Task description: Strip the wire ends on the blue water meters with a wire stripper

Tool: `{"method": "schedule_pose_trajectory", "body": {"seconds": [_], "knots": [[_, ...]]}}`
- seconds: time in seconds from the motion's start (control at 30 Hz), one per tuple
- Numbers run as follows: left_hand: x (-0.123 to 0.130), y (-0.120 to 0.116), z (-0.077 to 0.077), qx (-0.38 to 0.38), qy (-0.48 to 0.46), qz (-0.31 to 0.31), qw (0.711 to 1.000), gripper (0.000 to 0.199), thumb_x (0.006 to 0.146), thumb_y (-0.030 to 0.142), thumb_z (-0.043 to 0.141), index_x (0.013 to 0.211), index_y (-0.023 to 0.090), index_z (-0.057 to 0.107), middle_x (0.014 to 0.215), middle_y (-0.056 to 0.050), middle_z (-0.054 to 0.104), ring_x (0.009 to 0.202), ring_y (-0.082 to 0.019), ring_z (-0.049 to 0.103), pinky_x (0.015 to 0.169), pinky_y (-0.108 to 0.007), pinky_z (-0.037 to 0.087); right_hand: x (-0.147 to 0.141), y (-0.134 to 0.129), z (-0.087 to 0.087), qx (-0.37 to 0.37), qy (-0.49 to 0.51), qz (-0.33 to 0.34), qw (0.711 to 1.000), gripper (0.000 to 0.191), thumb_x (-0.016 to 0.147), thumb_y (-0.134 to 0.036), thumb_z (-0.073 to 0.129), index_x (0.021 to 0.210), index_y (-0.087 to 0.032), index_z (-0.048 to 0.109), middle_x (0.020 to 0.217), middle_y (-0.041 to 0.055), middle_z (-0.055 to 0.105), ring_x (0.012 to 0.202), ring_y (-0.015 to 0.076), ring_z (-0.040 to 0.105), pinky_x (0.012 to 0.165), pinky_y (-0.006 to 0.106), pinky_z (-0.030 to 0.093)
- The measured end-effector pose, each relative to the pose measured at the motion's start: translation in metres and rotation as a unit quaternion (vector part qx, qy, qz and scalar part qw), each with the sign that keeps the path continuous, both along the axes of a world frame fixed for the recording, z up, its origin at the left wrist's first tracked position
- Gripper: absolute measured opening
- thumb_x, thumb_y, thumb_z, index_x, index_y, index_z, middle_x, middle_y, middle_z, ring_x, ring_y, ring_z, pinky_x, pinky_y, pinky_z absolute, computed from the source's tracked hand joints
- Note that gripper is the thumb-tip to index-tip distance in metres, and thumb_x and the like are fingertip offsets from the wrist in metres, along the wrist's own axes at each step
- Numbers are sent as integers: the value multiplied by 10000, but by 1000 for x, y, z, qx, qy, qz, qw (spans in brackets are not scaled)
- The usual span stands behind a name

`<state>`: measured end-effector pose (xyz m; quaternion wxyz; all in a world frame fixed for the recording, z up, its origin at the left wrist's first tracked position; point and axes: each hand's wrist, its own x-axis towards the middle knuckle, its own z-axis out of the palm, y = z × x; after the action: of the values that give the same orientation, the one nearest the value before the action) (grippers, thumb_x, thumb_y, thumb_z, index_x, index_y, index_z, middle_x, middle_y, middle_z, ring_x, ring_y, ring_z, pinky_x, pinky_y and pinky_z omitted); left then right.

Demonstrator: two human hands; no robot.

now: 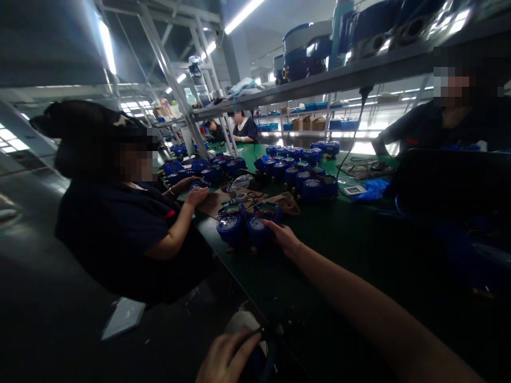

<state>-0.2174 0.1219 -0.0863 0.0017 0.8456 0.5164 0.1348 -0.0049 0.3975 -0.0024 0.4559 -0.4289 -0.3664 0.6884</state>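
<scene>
My right hand (284, 238) reaches across the green table and grips the side of a blue meter (257, 230) with a round dial. A second blue meter (230, 226) stands just left of it, close beside. Low in the view, by the table's front edge, my left hand (229, 355) is closed around a dark object (266, 334), whose shape is too dark to make out.
Rows of blue meters (313, 186) stand farther back on the green table (331, 223). At the left a co-worker (115, 223) handles a meter. A blue plastic bag (373, 190) lies right. An overhead shelf (311, 80) crosses above; a cable (356, 130) hangs from it.
</scene>
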Motion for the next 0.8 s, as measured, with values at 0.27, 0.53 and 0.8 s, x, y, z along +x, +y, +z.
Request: {"method": "schedule_pose_trajectory", "body": {"seconds": [0.27, 0.53, 0.8], "knots": [[78, 39, 6, 22, -53, -24, 998, 811, 715, 352, 792, 1467, 332, 489, 1351, -74, 633, 1145, -309, 630, 909, -439, 618, -3, 7, -6, 16, -9, 8, 1000, 330, 962, -366, 677, 1186, -127, 634, 1172, 94, 655, 1037, 215, 656, 926, 423, 563], [142, 69, 43, -44, -86, 60, 993, 692, 801, 339, 656, 1472, 359, 484, 1426, -32, 573, 1250, -301, 544, 1007, -471, 543, 79, 20, 3, 4, -35, -87, 996, 254, 970, -352, 667, 1065, -117, 655, 1080, 75, 664, 957, 184, 657, 847, 364, 581], [163, 100, 37, 8, -87, 138, 987, 593, 932, 386, 543, 1510, 337, 418, 1502, -58, 489, 1330, -299, 464, 1047, -538, 446, 192, -12, -10, -13, -78, -225, 971, 176, 950, -199, 675, 1104, -123, 637, 1125, 73, 644, 989, 186, 646, 847, 352, 586]]}}
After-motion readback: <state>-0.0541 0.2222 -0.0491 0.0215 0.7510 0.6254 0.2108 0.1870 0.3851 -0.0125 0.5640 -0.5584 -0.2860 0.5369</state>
